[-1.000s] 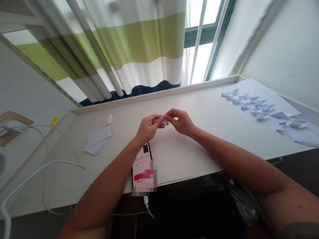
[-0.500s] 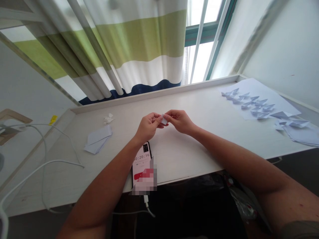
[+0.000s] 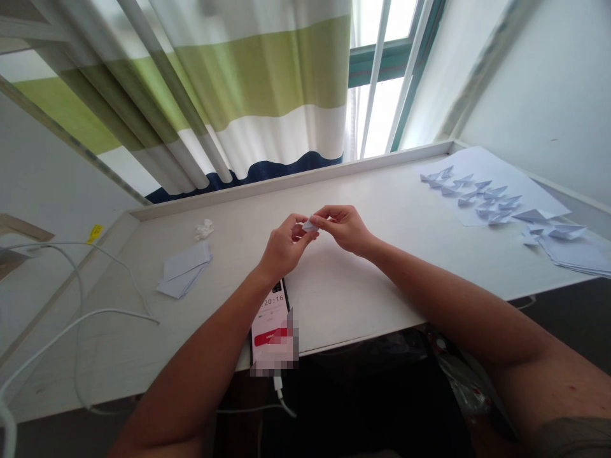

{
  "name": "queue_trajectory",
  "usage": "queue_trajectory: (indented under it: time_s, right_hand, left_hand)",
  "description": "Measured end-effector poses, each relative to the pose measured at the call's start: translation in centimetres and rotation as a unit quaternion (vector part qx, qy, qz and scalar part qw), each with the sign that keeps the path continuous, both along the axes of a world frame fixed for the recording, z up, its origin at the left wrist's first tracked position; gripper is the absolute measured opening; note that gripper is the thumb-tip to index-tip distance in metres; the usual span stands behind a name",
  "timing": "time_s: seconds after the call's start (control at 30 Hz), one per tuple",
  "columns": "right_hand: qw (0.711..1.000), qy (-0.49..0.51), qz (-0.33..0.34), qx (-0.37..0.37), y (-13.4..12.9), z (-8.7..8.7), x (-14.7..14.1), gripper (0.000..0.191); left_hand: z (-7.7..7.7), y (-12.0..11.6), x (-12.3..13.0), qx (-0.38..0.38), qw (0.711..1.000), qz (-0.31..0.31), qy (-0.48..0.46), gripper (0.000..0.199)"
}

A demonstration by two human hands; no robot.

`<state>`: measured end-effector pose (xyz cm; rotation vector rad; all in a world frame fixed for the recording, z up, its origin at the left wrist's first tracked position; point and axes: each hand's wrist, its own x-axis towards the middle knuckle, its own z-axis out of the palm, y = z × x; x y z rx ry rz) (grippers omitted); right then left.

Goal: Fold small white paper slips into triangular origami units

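Observation:
A small folded piece of white paper (image 3: 310, 225) is held above the middle of the desk. My right hand (image 3: 344, 227) pinches it between thumb and fingers from the right. My left hand (image 3: 287, 243) curls round its left side, fingers behind it and thumb below. Parts of the paper are hidden by the fingers. Under my left forearm lies a phone (image 3: 270, 337) showing a timer, partly covered by the arm.
Several folded paper boats (image 3: 477, 194) stand at the right on a white sheet (image 3: 539, 184). Paper sheets (image 3: 580, 253) are stacked beside them. At left lie paper slips (image 3: 184, 267), crumpled paper (image 3: 203, 229) and a white cable (image 3: 119, 312). A raised ledge (image 3: 286, 179) edges the desk's back.
The paper has been turned in my fingers and now shows a pointed shape. My left thumb has moved down off its face. The view has shifted slightly.

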<state>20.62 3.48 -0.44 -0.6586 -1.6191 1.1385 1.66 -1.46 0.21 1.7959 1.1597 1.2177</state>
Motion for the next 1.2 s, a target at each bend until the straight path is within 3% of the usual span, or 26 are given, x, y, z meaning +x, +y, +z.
queue_trajectory:
  time_s: [0.2, 0.4, 0.53, 0.7, 0.83, 1.03, 1.2]
  right_hand:
    - [0.999, 0.028, 0.007, -0.017, -0.2, -0.2, -0.2, 0.048]
    - [1.000, 0.025, 0.007, -0.003, 0.0, -0.5, -0.3, 0.044]
    - [0.998, 0.005, -0.030, 0.049, 0.3, -0.6, 0.0, 0.041]
    - [0.988, -0.062, -0.062, 0.130, 0.1, -0.5, 0.3, 0.033]
    - [0.982, -0.082, -0.053, 0.162, 0.1, -0.6, 0.4, 0.026]
    - [0.970, -0.078, -0.031, 0.227, 0.2, -0.8, 0.5, 0.016]
    - [0.969, -0.070, -0.045, 0.231, -0.1, -0.5, 0.6, 0.016]
  left_hand:
    - [0.4, 0.0, -0.3, -0.015, 0.998, 0.061, 0.004, 0.038]
    - [1.0, -0.2, 0.0, -0.032, 0.994, 0.030, -0.097, 0.029]
    - [1.4, -0.3, 0.2, -0.052, 0.987, -0.001, -0.152, 0.020]
    - [1.3, -0.1, 0.0, -0.082, 0.983, 0.015, -0.163, 0.031]
    - [1.3, 0.2, -0.4, -0.153, 0.969, 0.007, -0.194, 0.042]
    - [2.0, 0.2, -1.4, -0.293, 0.934, -0.067, -0.193, 0.028]
    - [2.5, 0.2, -1.5, -0.325, 0.911, -0.080, -0.242, 0.014]
